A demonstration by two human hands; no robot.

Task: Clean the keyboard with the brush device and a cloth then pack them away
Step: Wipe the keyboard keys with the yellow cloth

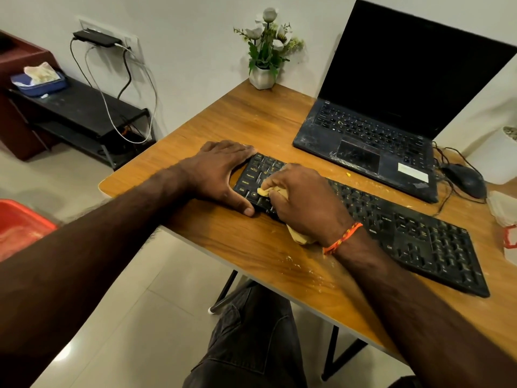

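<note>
Wood-grain laminate worktop [251,247] carries everything; pale crumbs and dust specks lie scattered along its near edge and toward the right edge.

Black open laptop [391,130], screen dark, stands at the far right corner; its palm rest looks smeared.

Long black full-size keyboard [405,233] lies diagonally across the middle of the worktop, its left end near the left edge, its right end running toward the near right edge.

Black corded mouse [465,179] sits just beside the laptop's right side. White pot of artificial white flowers [264,56] stands at the far edge.

Progress, as judged: the cloth stage is under way at the keyboard's left end. Specks are visible on the middle and right key rows, so most of the wiping seems left. No brush device can be identified in view; whether brushing is finished cannot be told. Packing away is not yet done.

Left hand [221,175]: spread open and flat, fingers over the keyboard's far left corner, thumb along its near edge, bracing it; grasping nothing.

Right hand [302,203]: clenched around a bunched yellow cloth [298,235], pressing it onto the left-hand keys; cloth ends poke out at fingertips and under the wrist.
</note>
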